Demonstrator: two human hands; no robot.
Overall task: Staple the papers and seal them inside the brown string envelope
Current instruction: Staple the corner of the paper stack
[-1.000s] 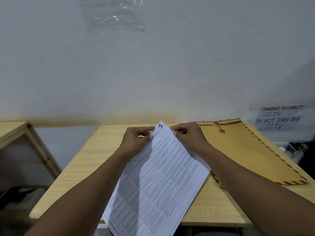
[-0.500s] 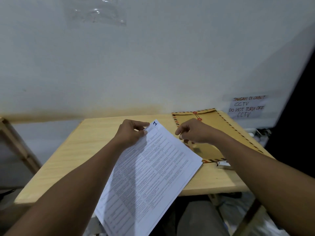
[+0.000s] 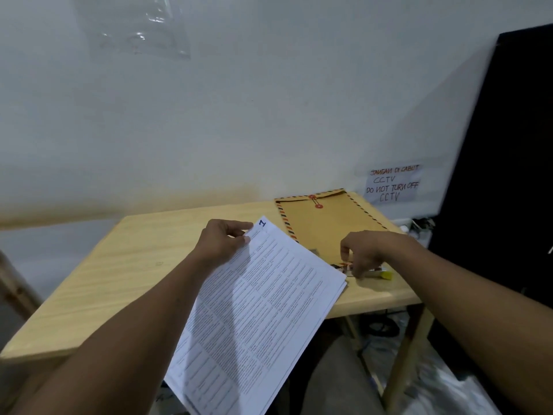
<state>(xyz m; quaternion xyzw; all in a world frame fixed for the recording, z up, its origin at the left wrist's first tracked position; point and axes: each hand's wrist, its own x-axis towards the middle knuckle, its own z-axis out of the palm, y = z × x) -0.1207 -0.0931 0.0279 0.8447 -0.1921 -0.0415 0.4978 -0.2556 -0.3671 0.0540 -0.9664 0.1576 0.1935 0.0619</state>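
A stack of printed white papers (image 3: 263, 310), marked "1" at its top corner, hangs over the front edge of the wooden table (image 3: 143, 265). My left hand (image 3: 223, 241) pinches that top corner. The brown string envelope (image 3: 326, 223) lies flat at the table's back right, its red buttons at the far end. A small stapler (image 3: 381, 274) with a yellow end lies by the envelope's near corner. My right hand (image 3: 371, 250) is down on it, thumb and fingers curled round its middle, which they hide.
A handwritten CCTV notice (image 3: 392, 184) is taped to the white wall behind the table. A black panel (image 3: 502, 175) stands at the right, with cables (image 3: 419, 224) at its foot. The edge of another wooden table (image 3: 12, 289) shows at far left.
My right hand let go of the papers and moved right across the envelope down to the stapler. My left hand kept its pinch on the corner. The view turned right.
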